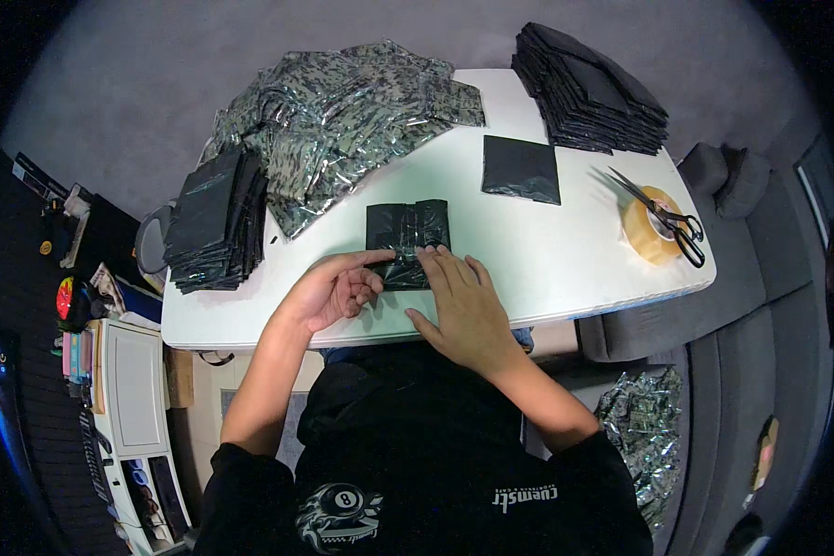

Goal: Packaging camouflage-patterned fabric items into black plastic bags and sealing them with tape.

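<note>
A black plastic package (409, 226) lies flat on the white table (333, 240) in front of me, with a seam or strip down its middle. My left hand (337, 288) touches its left part with an outstretched finger, the other fingers loosely curled. The fingertips of my right hand (465, 302) rest on its right part, palm down, thumb spread. Neither hand grips anything. Farther back and to the right lies another flat black package (521, 170).
Stacked black packages stand at the left (212, 219) and the back right (591, 90). Camouflage-patterned packages in clear plastic (347, 111) cover the back left. Black-handled scissors (667, 219) lie across a large tape roll (636, 226) at the right. More camouflage packages (643, 424) lie below the table, right.
</note>
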Demonstrator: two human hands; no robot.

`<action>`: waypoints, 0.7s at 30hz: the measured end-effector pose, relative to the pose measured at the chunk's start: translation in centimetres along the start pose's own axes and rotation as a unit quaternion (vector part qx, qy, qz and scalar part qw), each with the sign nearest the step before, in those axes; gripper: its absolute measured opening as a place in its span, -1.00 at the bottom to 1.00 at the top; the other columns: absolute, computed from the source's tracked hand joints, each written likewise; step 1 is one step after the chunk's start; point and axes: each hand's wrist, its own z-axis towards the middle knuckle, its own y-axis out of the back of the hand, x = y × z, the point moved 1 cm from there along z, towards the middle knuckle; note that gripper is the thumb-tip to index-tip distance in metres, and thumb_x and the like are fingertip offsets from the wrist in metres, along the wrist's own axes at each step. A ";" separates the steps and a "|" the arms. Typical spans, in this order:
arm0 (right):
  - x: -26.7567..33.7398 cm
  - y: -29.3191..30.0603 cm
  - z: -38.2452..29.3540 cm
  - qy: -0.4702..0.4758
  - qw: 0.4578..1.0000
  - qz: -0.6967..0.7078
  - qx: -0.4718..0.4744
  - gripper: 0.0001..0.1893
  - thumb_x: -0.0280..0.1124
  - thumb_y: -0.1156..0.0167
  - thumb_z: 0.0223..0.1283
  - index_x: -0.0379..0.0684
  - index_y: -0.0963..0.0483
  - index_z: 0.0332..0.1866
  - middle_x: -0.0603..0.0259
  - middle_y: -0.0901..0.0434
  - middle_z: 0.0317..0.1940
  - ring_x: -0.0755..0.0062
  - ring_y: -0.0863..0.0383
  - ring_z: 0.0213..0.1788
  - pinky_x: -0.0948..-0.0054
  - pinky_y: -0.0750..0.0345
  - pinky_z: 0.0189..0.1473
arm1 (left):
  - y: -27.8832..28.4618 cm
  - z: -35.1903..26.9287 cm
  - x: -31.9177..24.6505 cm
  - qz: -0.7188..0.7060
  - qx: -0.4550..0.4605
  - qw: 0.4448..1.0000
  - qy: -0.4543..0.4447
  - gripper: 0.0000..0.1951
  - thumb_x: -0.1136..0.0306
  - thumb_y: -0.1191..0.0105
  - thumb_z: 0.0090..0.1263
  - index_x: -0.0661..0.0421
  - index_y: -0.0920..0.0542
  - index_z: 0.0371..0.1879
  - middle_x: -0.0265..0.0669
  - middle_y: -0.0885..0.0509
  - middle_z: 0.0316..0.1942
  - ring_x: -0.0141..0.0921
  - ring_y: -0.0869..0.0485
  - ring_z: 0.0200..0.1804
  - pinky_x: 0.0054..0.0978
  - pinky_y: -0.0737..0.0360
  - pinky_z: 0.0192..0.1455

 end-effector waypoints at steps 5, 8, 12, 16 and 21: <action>0.8 -0.3 0.6 -0.014 0.999 -0.040 0.003 -0.15 0.12 -0.25 0.50 -0.41 -0.36 0.59 -0.16 -0.52 0.48 -0.03 -0.45 0.58 -0.16 -0.26 0.62 | -0.7 0.0 -0.4 0.003 -0.029 1.000 0.009 -0.40 0.13 0.08 0.78 0.33 -0.41 0.60 -0.27 -0.81 -0.25 -0.56 -0.69 -0.47 -0.69 -0.60 -0.51; 0.9 -0.3 0.6 -0.012 0.999 -0.050 0.002 -0.16 0.12 -0.27 0.49 -0.40 -0.37 0.59 -0.16 -0.52 0.44 -0.04 -0.46 0.54 -0.15 -0.28 0.61 | -0.2 0.1 -0.4 0.012 -0.019 1.000 0.012 -0.41 0.12 0.09 0.78 0.32 -0.44 0.58 -0.27 -0.81 -0.25 -0.57 -0.67 -0.46 -0.65 -0.61 -0.51; 0.8 -0.6 0.6 -0.009 0.999 -0.049 -0.009 -0.16 0.10 -0.30 0.47 -0.40 -0.38 0.58 -0.15 -0.53 0.41 -0.05 -0.46 0.53 -0.14 -0.30 0.59 | 0.1 0.3 -0.9 0.024 -0.036 0.998 0.042 -0.41 0.11 0.10 0.79 0.30 -0.46 0.58 -0.26 -0.82 -0.24 -0.56 -0.66 -0.45 -0.61 -0.64 -0.50; 0.8 -0.5 0.6 -0.011 0.999 -0.049 0.001 -0.16 0.13 -0.24 0.50 -0.42 -0.39 0.57 -0.18 -0.53 0.45 -0.03 -0.46 0.55 -0.16 -0.26 0.63 | 0.7 0.6 -1.6 0.105 -0.032 0.993 0.051 -0.48 0.08 0.05 0.78 0.21 -0.62 0.47 -0.23 -0.85 -0.19 -0.49 -0.77 -0.38 -0.54 -0.73 -0.34; 0.8 -0.5 0.5 -0.011 0.999 -0.049 -0.007 -0.18 0.09 -0.27 0.49 -0.40 -0.39 0.57 -0.17 -0.53 0.43 -0.07 -0.46 0.54 -0.14 -0.29 0.59 | 0.4 1.1 -2.1 0.145 -0.072 0.985 0.056 -0.52 0.07 -0.03 0.75 0.22 -0.70 0.36 -0.12 -0.87 -0.19 -0.41 -0.82 -0.38 -0.42 -0.83 -0.26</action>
